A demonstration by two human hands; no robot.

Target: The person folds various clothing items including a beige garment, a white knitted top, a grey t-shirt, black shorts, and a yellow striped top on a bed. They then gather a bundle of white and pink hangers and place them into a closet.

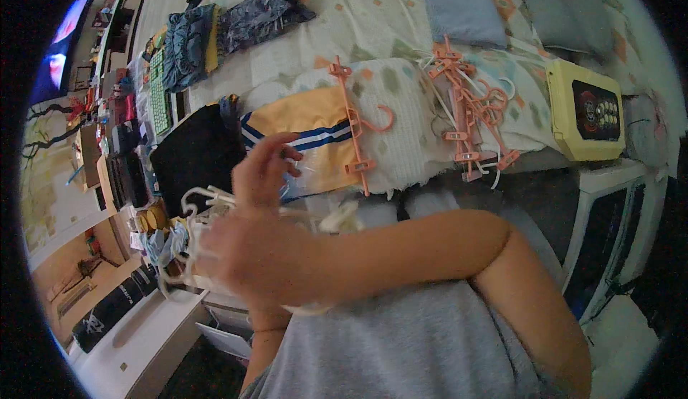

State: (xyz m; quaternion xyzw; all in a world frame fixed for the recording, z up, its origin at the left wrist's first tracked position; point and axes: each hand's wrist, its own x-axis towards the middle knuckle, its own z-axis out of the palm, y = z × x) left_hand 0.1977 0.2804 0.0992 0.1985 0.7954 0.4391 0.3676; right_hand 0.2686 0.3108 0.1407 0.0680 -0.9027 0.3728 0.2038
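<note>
My right arm reaches across from the right, and my right hand (231, 254) is blurred at the lower left, closed around a bunch of cream plastic hangers (189, 238). My left hand (266, 168) rises just above it, its fingers loosely curled and apart, with nothing visible between them; my left forearm passes behind my right hand. Beyond the left fingers lies a folded yellow garment (306, 114) with blue and white stripes, clipped along its right edge to a coral plastic clip hanger (352, 122). A black folded garment (199, 152) lies left of the fingers.
On the patterned bedspread (371, 28) are coral clip hangers (467, 109), a grey-blue folded cloth (466, 18), a dark patterned garment (263, 17) and a gathered blue garment (188, 47). A yellow case (586, 110) stands right. A green keyboard (159, 93) and black cylinder (113, 307) are left.
</note>
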